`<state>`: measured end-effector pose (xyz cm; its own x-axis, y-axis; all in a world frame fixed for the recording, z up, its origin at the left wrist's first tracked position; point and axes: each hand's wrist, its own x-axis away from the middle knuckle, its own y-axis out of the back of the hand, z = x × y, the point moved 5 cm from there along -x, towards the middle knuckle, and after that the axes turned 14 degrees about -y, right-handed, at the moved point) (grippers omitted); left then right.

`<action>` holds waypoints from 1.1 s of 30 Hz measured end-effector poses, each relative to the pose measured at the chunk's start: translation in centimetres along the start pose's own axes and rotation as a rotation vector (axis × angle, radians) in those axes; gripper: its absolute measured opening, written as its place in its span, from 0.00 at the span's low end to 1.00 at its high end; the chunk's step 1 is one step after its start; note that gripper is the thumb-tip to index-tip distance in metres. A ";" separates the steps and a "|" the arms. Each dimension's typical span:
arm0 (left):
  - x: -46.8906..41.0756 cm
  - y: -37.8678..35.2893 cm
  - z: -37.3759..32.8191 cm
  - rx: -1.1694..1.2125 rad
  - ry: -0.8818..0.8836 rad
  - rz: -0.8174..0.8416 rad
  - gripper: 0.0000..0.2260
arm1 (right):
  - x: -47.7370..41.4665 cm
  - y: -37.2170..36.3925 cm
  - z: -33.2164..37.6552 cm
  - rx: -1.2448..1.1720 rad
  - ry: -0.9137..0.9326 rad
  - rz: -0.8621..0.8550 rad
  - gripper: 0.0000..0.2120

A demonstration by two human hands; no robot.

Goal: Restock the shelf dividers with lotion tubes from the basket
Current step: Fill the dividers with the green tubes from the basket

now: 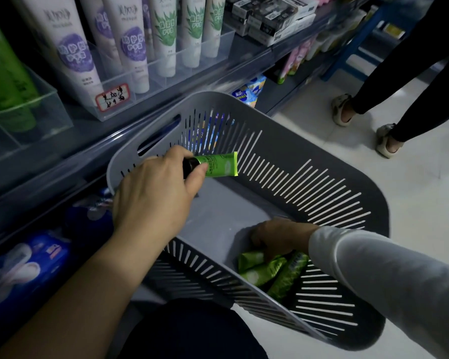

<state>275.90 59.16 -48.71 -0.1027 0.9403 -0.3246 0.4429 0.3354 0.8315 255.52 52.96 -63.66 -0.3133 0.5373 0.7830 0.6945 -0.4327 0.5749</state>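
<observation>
1. Fingers and thumb of left hand curl round one green tube at its black cap, over the basket's eleven o'clock end.
2. Right hand reaches into the basket's five o'clock corner, touching three visible loose tubes. Its fingers are hidden, so I cannot tell whether it grips one.
3. Dividers at eleven o'clock hold three green-labelled white tubes, with purple-labelled tubes at their nine o'clock.

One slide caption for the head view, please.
Left hand holds a green tube over the grey basket; right hand reaches tubes inside.
</observation>
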 end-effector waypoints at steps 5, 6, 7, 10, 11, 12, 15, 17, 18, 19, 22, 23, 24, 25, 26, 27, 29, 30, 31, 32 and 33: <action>-0.1 0.6 -0.4 0.052 -0.045 -0.068 0.18 | 1.6 2.7 -1.5 -0.313 -0.042 -0.200 0.15; 0.0 0.8 -0.4 0.078 -0.051 -0.095 0.17 | 2.0 3.7 -2.1 -0.396 -0.052 -0.278 0.12; 0.0 1.0 -0.4 0.110 -0.054 -0.127 0.17 | 2.6 4.9 -2.6 -0.474 -0.057 -0.349 0.09; 0.4 2.1 0.0 0.281 -0.052 -0.244 0.15 | 5.1 8.0 -4.2 -0.880 -0.031 -0.500 0.06; 0.7 2.8 0.0 0.351 -0.051 -0.289 0.13 | 6.5 8.9 -4.4 -1.134 0.027 -0.503 0.06; 1.0 3.6 -0.1 0.410 -0.043 -0.334 0.11 | 8.1 9.7 -4.3 -1.427 0.115 -0.495 0.06; 2.2 6.3 -0.5 0.520 -0.012 -0.441 0.09 | 12.0 11.7 -3.5 -2.119 0.411 -0.360 0.07; 3.1 7.8 -0.5 0.516 -0.010 -0.477 0.09 | 13.9 13.1 -2.3 -2.328 0.547 -0.297 0.12; 3.6 8.5 -0.4 0.511 -0.004 -0.479 0.10 | 14.7 13.9 -1.6 -2.406 0.591 -0.265 0.15; 4.2 9.1 -0.3 0.508 -0.002 -0.474 0.11 | 15.4 14.7 -0.8 -2.473 0.621 -0.236 0.16; 6.3 10.9 -0.2 0.501 -0.029 -0.429 0.13 | 17.1 16.8 2.1 -2.573 0.673 -0.141 0.15; 7.1 11.5 -0.2 0.506 -0.030 -0.411 0.13 | 17.6 17.3 3.2 -2.575 0.690 -0.114 0.14; 8.0 12.1 0.1 0.514 -0.020 -0.395 0.13 | 18.2 17.8 4.4 -2.565 0.705 -0.093 0.16; 8.9 12.7 0.3 0.527 -0.006 -0.383 0.11 | 18.5 18.2 5.4 -2.555 0.712 -0.076 0.18; 9.8 13.3 0.8 0.541 0.011 -0.367 0.09 | 18.8 18.5 6.5 -2.543 0.717 -0.061 0.21; 10.8 14.0 1.3 0.563 0.026 -0.346 0.07 | 19.0 18.6 7.6 -2.529 0.715 -0.058 0.23; 12.8 15.3 2.2 0.613 0.060 -0.299 0.08 | 19.4 18.8 10.0 -2.498 0.690 -0.059 0.22; 14.0 16.3 2.8 0.631 0.083 -0.277 0.09 | 19.8 19.0 11.6 -2.470 0.675 -0.058 0.18; 14.8 16.8 3.2 0.660 0.103 -0.252 0.08 | 20.0 19.1 12.6 -2.442 0.657 -0.070 0.15; 15.7 17.6 3.4 0.691 0.120 -0.237 0.08 | 20.4 19.2 13.9 -2.411 0.648 -0.080 0.12; 16.8 18.7 3.7 0.708 0.122 -0.243 0.08 | 21.0 19.6 15.5 -2.370 0.647 -0.088 0.10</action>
<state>285.77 81.01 -40.32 -0.3500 0.8583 -0.3752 0.8572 0.4550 0.2411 272.55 66.99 -39.67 -0.6705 0.5987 0.4382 -0.7242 -0.3999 -0.5617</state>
